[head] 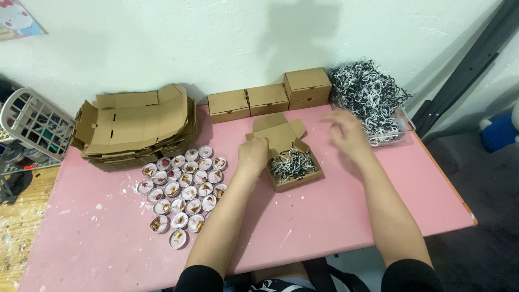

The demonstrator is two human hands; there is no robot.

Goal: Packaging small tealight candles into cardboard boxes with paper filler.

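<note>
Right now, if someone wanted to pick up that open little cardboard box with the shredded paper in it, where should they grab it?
Probably by the two side walls of the open box, coming from above and the near side. Its lid flap stands open at the back, and the left hand already rests on its left rim. The shredded paper fills the inside, so fingers belong outside the walls. The right hand hovers beside it.

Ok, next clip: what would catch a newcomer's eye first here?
Probably the open cardboard box at the middle of the pink table, filled with black-and-white shredded paper, with the left hand on its left edge. Right of it, the right hand hovers by a tray heaped with shredded paper. To the left, a cluster of small round tins sits before a stack of flat box blanks.
</note>
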